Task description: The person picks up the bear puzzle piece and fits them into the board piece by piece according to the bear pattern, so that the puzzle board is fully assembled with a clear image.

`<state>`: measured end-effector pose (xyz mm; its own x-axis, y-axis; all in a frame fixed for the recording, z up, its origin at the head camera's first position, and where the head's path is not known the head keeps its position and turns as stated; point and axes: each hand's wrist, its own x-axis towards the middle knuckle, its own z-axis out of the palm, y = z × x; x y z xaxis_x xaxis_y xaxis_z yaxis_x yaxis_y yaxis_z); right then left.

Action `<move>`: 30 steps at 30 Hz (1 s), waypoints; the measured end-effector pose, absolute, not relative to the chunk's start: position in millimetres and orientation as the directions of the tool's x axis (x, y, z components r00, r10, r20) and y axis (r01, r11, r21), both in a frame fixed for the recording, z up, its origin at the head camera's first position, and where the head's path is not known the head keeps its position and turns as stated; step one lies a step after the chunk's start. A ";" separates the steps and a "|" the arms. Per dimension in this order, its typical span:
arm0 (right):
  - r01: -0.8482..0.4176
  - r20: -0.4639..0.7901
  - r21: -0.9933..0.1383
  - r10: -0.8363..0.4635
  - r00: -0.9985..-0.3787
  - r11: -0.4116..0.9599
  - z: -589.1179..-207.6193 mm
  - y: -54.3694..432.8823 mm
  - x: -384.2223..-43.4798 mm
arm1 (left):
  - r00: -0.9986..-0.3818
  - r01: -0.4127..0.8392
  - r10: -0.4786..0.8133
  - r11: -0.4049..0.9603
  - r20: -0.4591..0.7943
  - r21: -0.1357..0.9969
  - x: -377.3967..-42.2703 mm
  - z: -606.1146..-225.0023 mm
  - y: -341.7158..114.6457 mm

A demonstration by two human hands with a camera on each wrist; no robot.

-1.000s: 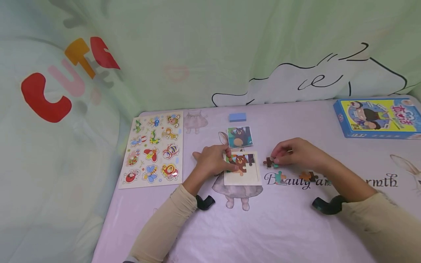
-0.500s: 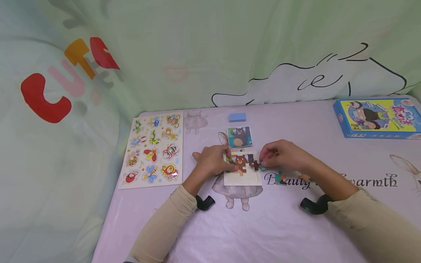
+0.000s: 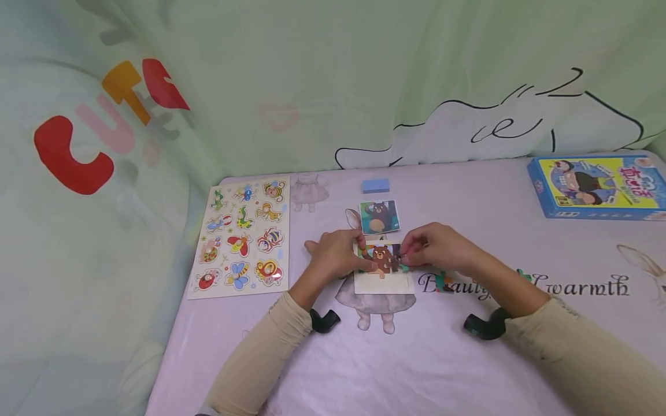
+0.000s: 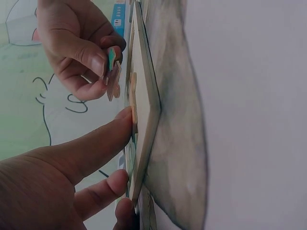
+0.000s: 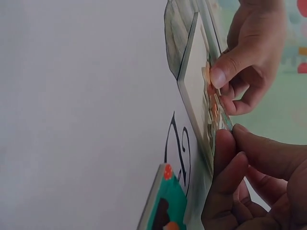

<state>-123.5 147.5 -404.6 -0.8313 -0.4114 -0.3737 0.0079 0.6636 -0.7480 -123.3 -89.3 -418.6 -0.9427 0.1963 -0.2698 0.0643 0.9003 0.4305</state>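
Cream puzzle tray (image 3: 377, 284) on table (image 3: 416, 358), part-filled. Pressing bear pieces (image 3: 381, 257) inside it with left hand (image 3: 337, 252), not gripping; pinching brown-green piece (image 4: 113, 87) in right hand (image 3: 441, 248) at tray's right side. Apparently fitting that piece in place; likely needing careful alignment next, then gentle press flat.

You're at a kids' play spot, bldg. type unclear: lettered drape (image 3: 85, 231) approx. 10 o'clock, green drape (image 3: 364, 81) 12, boxed game (image 3: 598, 188) 2, bear jigsaw (image 3: 381, 260) on pic-print tablecloth (image 3: 406, 364).
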 end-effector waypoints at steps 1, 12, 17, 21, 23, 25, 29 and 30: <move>0.011 -0.375 -0.750 -0.411 -0.831 0.661 -404.6 146.9 -123.7 | -0.943 0.064 0.196 0.900 -0.269 0.431 -123.3 -418.4 -89.3; 0.018 -0.374 -0.732 -0.380 -0.846 0.681 -406.1 140.6 -122.5 | -0.942 0.066 0.197 0.903 -0.271 0.425 -123.3 -418.6 -89.1; 0.001 -0.360 -0.717 -0.370 -0.857 0.697 -405.4 137.7 -121.0 | -0.942 0.069 0.198 0.903 -0.270 0.423 -123.7 -419.2 -89.1; 0.026 -0.374 -0.725 -0.361 -0.854 0.688 -404.8 136.6 -120.6 | -0.943 0.065 0.197 0.900 -0.270 0.430 -123.8 -419.2 -89.0; 0.042 -0.382 -0.729 -0.355 -0.853 0.683 -404.8 136.3 -120.6 | -0.943 0.063 0.195 0.900 -0.270 0.431 -123.7 -419.1 -88.9; 0.044 -0.382 -0.728 -0.352 -0.854 0.685 -404.8 136.1 -120.6 | -0.943 0.061 0.193 0.901 -0.270 0.430 -123.4 -418.8 -88.6; 0.034 -0.383 -0.707 -0.341 -0.859 0.707 -404.9 137.7 -121.2 | -0.946 0.071 0.194 0.907 -0.260 0.416 -121.7 -418.1 -87.5; 0.030 -0.383 -0.702 -0.341 -0.859 0.712 -404.9 138.4 -121.4 | -0.948 0.080 0.198 0.908 -0.251 0.412 -121.2 -417.9 -87.1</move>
<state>-121.4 138.4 -404.9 -0.8587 -0.3407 -0.3828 0.0303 0.7120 -0.7016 -121.2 -87.1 -417.9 -0.9476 0.1978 -0.2510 0.0803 0.9076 0.4120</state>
